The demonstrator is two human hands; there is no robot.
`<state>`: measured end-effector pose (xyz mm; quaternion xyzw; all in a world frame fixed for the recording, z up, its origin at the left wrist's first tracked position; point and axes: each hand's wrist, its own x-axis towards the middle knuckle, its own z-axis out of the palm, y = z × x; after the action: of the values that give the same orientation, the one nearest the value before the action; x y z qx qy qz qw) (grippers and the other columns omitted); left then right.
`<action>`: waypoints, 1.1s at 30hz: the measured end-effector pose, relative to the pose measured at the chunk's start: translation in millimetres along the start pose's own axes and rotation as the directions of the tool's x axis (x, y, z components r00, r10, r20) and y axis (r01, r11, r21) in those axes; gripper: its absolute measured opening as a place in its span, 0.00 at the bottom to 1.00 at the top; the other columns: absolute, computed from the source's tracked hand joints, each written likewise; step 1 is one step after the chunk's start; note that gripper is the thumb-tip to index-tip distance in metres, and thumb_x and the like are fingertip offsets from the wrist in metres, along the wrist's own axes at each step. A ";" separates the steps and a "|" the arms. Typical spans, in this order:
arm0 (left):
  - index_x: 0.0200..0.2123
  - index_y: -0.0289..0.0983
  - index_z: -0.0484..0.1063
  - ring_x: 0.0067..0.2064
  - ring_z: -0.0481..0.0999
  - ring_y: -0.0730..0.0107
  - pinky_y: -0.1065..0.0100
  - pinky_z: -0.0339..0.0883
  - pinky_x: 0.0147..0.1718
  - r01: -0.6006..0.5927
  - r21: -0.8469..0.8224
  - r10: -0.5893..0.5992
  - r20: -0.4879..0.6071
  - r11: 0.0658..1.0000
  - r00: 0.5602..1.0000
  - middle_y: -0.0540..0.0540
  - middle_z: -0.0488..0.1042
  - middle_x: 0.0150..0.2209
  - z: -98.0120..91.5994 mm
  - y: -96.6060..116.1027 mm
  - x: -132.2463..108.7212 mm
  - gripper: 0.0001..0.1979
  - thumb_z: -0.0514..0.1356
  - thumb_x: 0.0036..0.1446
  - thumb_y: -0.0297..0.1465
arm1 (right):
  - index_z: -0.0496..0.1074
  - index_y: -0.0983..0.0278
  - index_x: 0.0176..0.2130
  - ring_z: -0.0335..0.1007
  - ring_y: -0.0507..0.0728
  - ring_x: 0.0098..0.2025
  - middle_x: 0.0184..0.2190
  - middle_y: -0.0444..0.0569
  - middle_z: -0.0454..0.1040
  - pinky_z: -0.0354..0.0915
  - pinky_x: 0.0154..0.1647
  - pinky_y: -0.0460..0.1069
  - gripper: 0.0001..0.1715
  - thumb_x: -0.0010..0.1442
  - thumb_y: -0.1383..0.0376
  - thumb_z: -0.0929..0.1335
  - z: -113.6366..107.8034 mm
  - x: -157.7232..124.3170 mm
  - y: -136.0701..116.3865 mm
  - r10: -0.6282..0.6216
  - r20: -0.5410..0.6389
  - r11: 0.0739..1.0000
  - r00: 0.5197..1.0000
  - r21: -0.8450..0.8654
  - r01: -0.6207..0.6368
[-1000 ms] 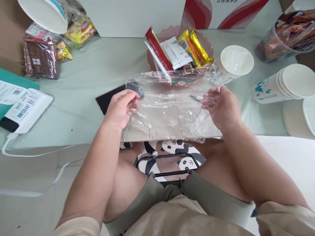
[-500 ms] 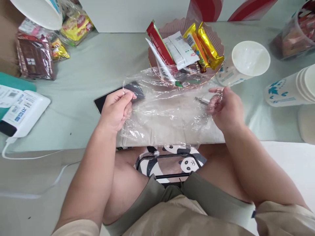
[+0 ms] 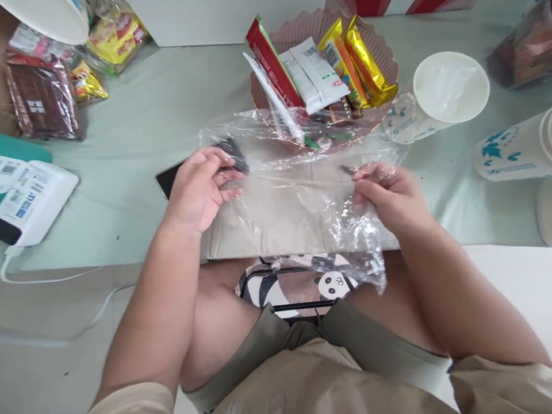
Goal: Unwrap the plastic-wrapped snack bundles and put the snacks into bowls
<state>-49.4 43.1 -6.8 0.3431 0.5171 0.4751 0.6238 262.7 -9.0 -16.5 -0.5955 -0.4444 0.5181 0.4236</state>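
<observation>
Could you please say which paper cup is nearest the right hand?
The cup beside the pink bowl; the cups at the picture's right edge are farther.

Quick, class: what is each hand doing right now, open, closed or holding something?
Left hand: loosely open; whether it touches the clear plastic cannot be told.
Right hand: closed, pinching a dark-tipped item, too small to identify.

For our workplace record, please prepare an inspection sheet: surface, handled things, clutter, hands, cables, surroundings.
Surface: pale green cloth, wrinkled.
Handled things: clear plastic film, crumpled; small dark object, unidentified.
Clutter: pink bowl with wrapped snacks, phone, paper cups, packets at left.
Hands: left hand at the film, fingers partly spread, grip unclear; right hand pinches the small dark object.
Cables: white cable from white device, past the cloth's edge.
Surroundings: white box behind; panda-print item below.
</observation>
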 end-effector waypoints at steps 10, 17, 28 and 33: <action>0.36 0.42 0.72 0.14 0.73 0.71 0.76 0.58 0.11 0.076 0.217 -0.075 -0.011 0.973 0.997 0.54 0.73 0.17 -3.4 -1.7 -2.3 0.09 0.68 0.53 0.30 | 0.75 0.60 0.39 0.65 0.49 0.18 0.18 0.38 0.69 0.63 0.20 0.46 0.12 0.54 0.63 0.76 0.2 0.6 2.7 0.067 -0.024 0.997 0.998 0.043 -0.066; 0.28 0.40 0.72 0.17 0.73 0.74 0.77 0.62 0.14 0.020 0.072 -0.021 0.017 0.997 1.000 0.51 0.76 0.19 -9.3 2.9 0.1 0.05 0.65 0.46 0.26 | 0.71 0.55 0.39 0.70 0.50 0.26 0.25 0.38 0.72 0.69 0.28 0.47 0.17 0.52 0.57 0.77 4.1 7.1 2.4 -0.073 -0.143 0.972 0.987 0.210 0.102; 0.26 0.40 0.73 0.18 0.73 0.77 0.78 0.63 0.16 -0.028 0.037 0.028 -0.001 0.999 1.000 0.53 0.76 0.19 -13.8 -0.5 4.6 0.05 0.62 0.48 0.24 | 0.71 0.55 0.46 0.46 0.46 0.15 0.16 0.32 0.52 0.50 0.14 0.44 0.24 0.50 0.62 0.78 2.7 -1.2 -9.9 0.137 -0.014 0.946 0.990 0.300 -0.127; 0.26 0.38 0.71 0.18 0.73 0.76 0.78 0.65 0.17 0.010 0.020 -0.011 0.037 1.000 0.999 0.52 0.74 0.19 -10.9 -1.1 3.3 0.06 0.64 0.49 0.23 | 0.74 0.58 0.44 0.46 0.47 0.15 0.17 0.34 0.53 0.52 0.17 0.47 0.20 0.50 0.59 0.72 -12.2 -3.0 -18.1 0.202 0.050 0.891 0.978 0.405 -0.205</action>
<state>-59.6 45.2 -11.5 0.3552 0.5118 0.4602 0.6325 273.0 -8.0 2.9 -0.5356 -0.2633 0.6427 0.4804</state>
